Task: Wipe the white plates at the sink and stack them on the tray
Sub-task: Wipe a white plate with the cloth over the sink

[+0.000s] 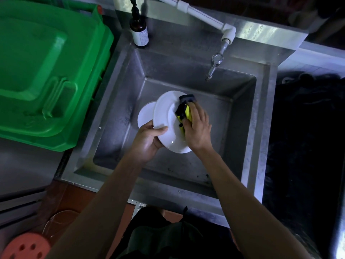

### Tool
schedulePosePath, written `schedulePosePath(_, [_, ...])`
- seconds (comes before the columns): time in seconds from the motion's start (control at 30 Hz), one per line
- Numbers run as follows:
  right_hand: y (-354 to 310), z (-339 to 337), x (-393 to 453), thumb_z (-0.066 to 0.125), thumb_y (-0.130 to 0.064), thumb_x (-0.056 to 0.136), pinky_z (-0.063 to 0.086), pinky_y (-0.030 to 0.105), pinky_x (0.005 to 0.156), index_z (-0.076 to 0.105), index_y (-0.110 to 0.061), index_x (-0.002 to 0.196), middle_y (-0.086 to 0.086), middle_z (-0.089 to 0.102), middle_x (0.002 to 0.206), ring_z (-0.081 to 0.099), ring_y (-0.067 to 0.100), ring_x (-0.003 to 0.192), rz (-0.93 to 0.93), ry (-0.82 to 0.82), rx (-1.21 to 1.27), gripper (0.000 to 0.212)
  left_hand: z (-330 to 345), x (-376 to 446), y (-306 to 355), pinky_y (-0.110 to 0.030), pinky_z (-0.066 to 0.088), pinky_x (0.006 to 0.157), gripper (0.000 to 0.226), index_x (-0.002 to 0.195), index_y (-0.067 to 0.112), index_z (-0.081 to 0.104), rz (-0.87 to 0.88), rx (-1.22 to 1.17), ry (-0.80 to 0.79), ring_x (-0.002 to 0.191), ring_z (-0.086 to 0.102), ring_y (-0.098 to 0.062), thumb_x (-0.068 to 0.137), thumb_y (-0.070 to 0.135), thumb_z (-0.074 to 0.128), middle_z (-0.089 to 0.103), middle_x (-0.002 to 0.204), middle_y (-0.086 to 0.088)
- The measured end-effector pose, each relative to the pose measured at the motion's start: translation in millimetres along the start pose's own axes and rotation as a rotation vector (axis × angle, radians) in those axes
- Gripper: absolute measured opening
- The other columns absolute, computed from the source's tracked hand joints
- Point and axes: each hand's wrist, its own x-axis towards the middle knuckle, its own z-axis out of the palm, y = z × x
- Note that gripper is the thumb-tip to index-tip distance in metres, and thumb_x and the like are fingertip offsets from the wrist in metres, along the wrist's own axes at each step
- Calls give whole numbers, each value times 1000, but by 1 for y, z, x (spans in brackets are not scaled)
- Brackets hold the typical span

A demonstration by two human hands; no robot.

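White plate (164, 116) is gripped over the sink (261, 113) by the left hand (147, 141); the right hand (197, 128) presses a sponge (183, 109), half hiding a second plate (145, 114)

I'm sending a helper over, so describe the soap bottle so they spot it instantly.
Start at the steel sink. On its far left corner, left of the white pipe feeding the tap, stands the bottle. It is the only dark brown, white-labelled thing there, upright.

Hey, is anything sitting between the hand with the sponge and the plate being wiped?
Only the sponge itself. The right hand presses the yellow and black sponge onto the face of the white plate, which the left hand grips by its rim over the sink. Nothing else lies between them. No tray is visible.
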Motion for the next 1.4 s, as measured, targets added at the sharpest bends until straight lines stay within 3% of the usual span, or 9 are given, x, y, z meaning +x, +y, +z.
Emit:
schedulePosePath(0.27, [-14,13,-21,53,-23,97,22,53,116,42,-28,150,-6,36,159,28,20,145,-32,-22,-28,54,8,8,2,-51,52,94,44,136,6,60,-24,-31,103,111,64,-35,92,7,60,63,133,-23])
schedulePosePath(0.4, [-22,18,-31,55,-20,96,25,50,116,45,-25,149,-7,39,156,32,19,144,-47,50,34,54,11,11,3,-43,57,84,32,128,12,65,-20,-91,138,104,67,-30,99,7,53,68,122,-16])
schedulePosePath(0.53, [-30,30,-44,56,-22,99,24,52,117,43,-24,150,-6,37,158,28,22,147,-28,91,29,53,13,20,3,-54,39,111,42,143,4,53,-17,-172,182,129,55,-40,102,11,49,56,143,-24])
schedulePosePath(0.6, [-31,35,-48,56,-23,99,24,53,117,43,-23,150,-4,36,159,26,24,148,-34,118,11,52,13,22,4,-53,35,115,45,147,3,48,-30,-211,202,134,51,-40,102,12,48,51,147,-25])
schedulePosePath(0.87, [-13,31,-44,54,-15,101,20,52,122,41,-11,150,7,31,162,19,33,151,31,123,81,50,-2,17,6,-51,57,94,54,149,5,45,-11,-278,149,122,62,-40,97,16,56,57,141,-25])
schedulePosePath(1.07, [-5,22,-29,52,-14,101,31,50,118,43,-10,147,8,37,156,33,30,143,59,172,121,47,-24,13,14,-45,60,86,59,148,3,45,-33,-243,117,119,65,-35,92,13,60,58,142,-22])
schedulePosePath(1.17, [-4,11,-14,54,-15,100,36,36,112,47,-12,145,7,45,150,43,25,136,112,194,182,46,-36,16,20,-46,59,94,59,149,4,44,-44,-184,48,123,62,-34,92,12,57,57,144,-19])
schedulePosePath(1.3, [-6,-6,3,55,-12,96,34,6,82,56,-16,135,0,55,130,53,15,111,146,204,224,39,-51,22,30,-53,55,98,53,147,7,48,-77,-106,-79,122,63,-34,94,8,54,62,139,-16])
schedulePosePath(1.4, [-6,-19,15,56,-12,93,36,20,85,57,-21,134,0,58,128,52,14,107,167,169,176,41,-55,24,37,-48,61,84,56,142,4,53,-135,-11,-116,112,68,-34,87,8,62,69,128,-16])
